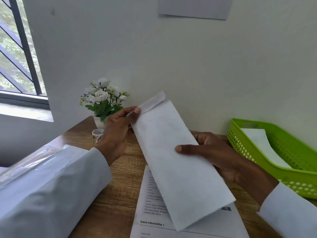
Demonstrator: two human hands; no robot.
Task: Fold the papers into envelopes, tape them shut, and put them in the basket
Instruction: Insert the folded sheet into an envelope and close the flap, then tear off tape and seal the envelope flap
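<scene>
Folded paper: long white envelope shape, held tilted above the wooden table; a strip of clear tape lies across its upper end.
Left hand: closed on the folded paper's upper left corner, thumb pressing at the tape's edge.
Right hand: clamped on the folded paper's right edge, thumb across the front, fingers behind.
Green basket: right of the folded paper, on the table, one white envelope inside.
Printed sheet: flat on the table beneath the folded paper's lower end.
Tape roll: left of the folded paper, beside the potted flowers.
</scene>
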